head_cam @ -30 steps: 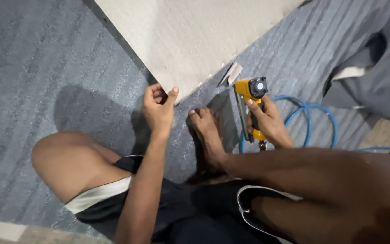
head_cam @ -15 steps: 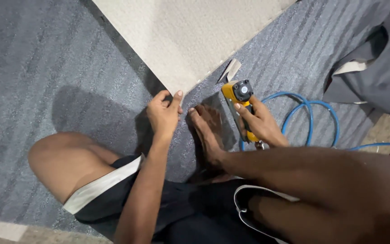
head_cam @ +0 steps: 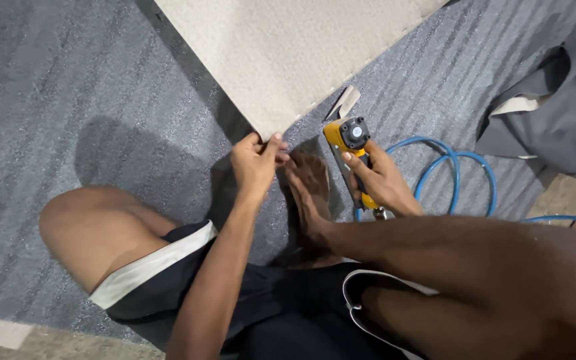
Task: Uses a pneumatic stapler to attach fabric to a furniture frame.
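At centre frame, the left hand (head_cam: 256, 162) pinched the pointed corner of the beige panel (head_cam: 288, 53), thumb and fingers closed on its edge, just where it met the grey carpet (head_cam: 68, 100). The panel ran from that corner up to the top edge of the frame, lying on the carpet. A bare foot (head_cam: 308, 193) was planted just right of the hand, toes close to the corner.

Right of centre, the right hand (head_cam: 381, 183) was wrapped around the handle of a yellow stapler (head_cam: 347, 137), grip fully closed on it, the black cap of the tool facing the camera. Its nose was hidden; it pointed down toward the carpet, near the corner but apart from it. A blue hose (head_cam: 458, 163) looped on the floor behind the hand. A small pale scrap (head_cam: 347, 101) lay just above the tool. Grey cloth (head_cam: 561, 100) was heaped at upper right.

Judgement: the corner looked held for fixing. To do this well, keep the corner flat and taut under the pinch, bring the nose square onto the panel just inside the edge, and keep fingertips and toes out of the firing line. The hose should stay slack so it does not tug the tool off line.
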